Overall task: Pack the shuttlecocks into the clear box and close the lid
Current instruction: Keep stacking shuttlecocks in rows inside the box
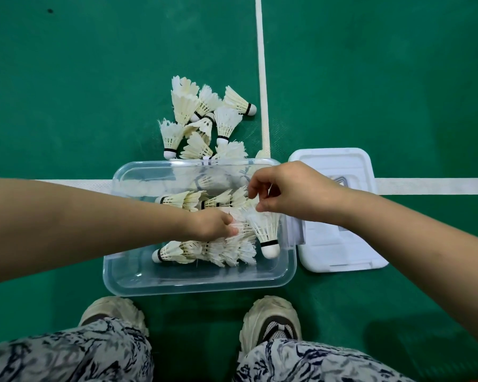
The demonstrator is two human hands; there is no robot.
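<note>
**Head view** — packing in progress, seen from above. The clear box (199, 282), a round-cornered tub of thin, glossy transparent plastic, stands on the green court floor (66, 92) just ahead of the shoes (271, 321) and straddles a white boundary line (425, 186). Its lid (342, 252), opaque white with moulded ridges, lies flat on the floor just beside the box's right wall.

The right hand (287, 191) hangs the held shuttlecock (265, 230) cork-down over the near right corner of the box, with its fingers (261, 208) pinched together on the feather rim. The left hand (213, 224) is inside the box. Its fingers (231, 220) are curled into the feather skirts of the near row (199, 250), which it appears to steady. The far row (202, 201) lies on its side, corks to the left. A loose pile of shuttlecocks (204, 119) waits on the floor just beyond the far wall. The task is judged under half done, since the lid is not yet on.

**Technique:** The held shuttlecock probably belongs in the open end of the near row. It should be turned cork-first to match the row and slid in along the row's axis, so that cork seats inside skirt. The other hand braces the row against sliding on the smooth plastic. Nested rows take less room and should let the lid sit flush.

**Materials:** The shuttlecocks are cream feather cones with frayed, uneven tips — brittle, easily bent, and best handled by a light pinch. Each has a thread-bound stem, a black band and a rounded white cork, which is its one firm part
</note>
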